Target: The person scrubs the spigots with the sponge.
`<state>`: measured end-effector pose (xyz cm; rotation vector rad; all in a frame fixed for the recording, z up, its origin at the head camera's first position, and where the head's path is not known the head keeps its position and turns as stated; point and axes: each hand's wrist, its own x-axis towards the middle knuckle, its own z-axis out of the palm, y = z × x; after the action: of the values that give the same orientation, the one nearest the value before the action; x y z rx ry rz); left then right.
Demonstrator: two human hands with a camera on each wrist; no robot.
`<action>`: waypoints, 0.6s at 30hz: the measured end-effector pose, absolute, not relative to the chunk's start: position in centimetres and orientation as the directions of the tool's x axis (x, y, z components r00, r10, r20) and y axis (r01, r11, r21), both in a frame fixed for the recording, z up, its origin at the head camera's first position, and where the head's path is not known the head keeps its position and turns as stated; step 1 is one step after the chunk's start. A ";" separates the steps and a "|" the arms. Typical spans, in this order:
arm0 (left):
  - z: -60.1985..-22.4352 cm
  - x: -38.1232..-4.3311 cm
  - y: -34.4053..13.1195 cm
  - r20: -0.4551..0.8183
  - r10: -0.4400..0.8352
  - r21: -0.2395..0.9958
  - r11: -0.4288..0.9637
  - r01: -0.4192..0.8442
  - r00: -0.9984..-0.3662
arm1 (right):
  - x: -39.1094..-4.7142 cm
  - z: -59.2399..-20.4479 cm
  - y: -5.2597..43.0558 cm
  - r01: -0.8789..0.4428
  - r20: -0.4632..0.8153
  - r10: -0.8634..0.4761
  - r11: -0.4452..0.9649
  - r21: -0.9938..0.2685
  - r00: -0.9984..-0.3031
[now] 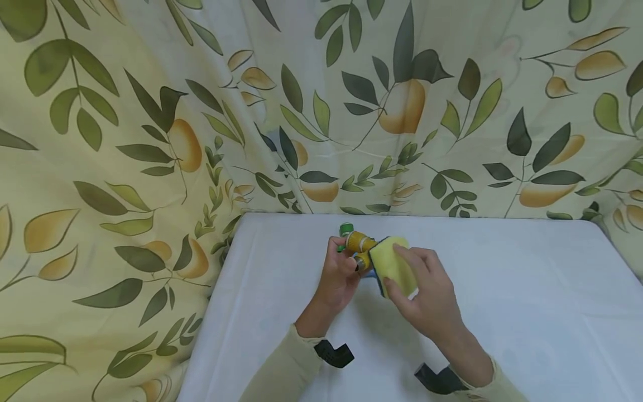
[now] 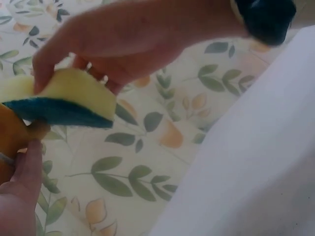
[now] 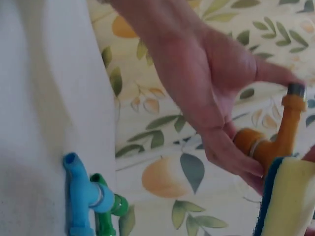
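My left hand (image 1: 337,285) holds a yellow-orange plastic tap (image 1: 359,242), with the thumb near its dark threaded end (image 3: 296,89). In my right hand (image 1: 433,298) is a sponge (image 1: 395,265) with yellow foam and a dark blue-green scouring side, gripped between thumb and fingers. The scouring side faces the tap and appears to touch its body, as the left wrist view also shows at the sponge's edge (image 2: 81,93). Part of the tap is hidden behind the sponge. Right-hand fingertips are mostly cut off in the right wrist view.
A blue tap (image 3: 78,196) and a green tap (image 3: 119,205) lie side by side on the white table (image 1: 502,312), beyond the hands and partly hidden by them in the head view. A leaf-and-fruit patterned curtain (image 1: 311,111) hangs behind and left of the table.
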<state>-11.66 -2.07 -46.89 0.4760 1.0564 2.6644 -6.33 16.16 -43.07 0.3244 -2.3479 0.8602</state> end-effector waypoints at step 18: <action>-46.6 -11.3 -1.1 0.207 0.247 0.696 -0.717 -0.035 -0.947 | -5.0 -42.8 14.4 -0.481 0.626 -0.051 0.688 -0.543 -0.779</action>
<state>-11.33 -1.10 -46.58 0.4318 1.1037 2.7424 -5.00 14.35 -42.81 0.4063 -2.3143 0.9682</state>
